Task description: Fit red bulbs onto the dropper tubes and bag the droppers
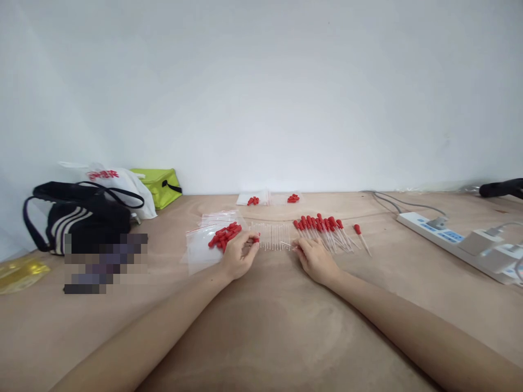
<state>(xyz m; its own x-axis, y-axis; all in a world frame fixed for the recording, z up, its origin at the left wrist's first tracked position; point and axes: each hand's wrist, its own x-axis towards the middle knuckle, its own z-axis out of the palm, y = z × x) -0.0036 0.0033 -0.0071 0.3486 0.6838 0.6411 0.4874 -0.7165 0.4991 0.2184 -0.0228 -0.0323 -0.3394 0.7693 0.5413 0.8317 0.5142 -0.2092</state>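
Note:
My left hand (240, 255) is closed, pinching a red rubber bulb (257, 238) between thumb and fingers. In my right hand (316, 260), also closed, is a thin clear dropper tube (286, 245) whose end points left toward the bulb; the two are apart. Between the hands lies a row of clear tubes (272, 235), side by side. A pile of loose red bulbs (224, 235) rests on plastic bags by my left hand. Beyond my right hand lie several droppers with red bulbs on them (322, 226), and one dropper (362, 238) lies apart to their right.
Clear zip bags (196, 239) lie under the loose bulbs. Near the wall are two more small heaps of red bulbs (253, 201) with tubes. At left stand a black bag (81, 218), a white bag (141, 190) and a green box bag (157, 188). A power strip (429, 228) sits at right.

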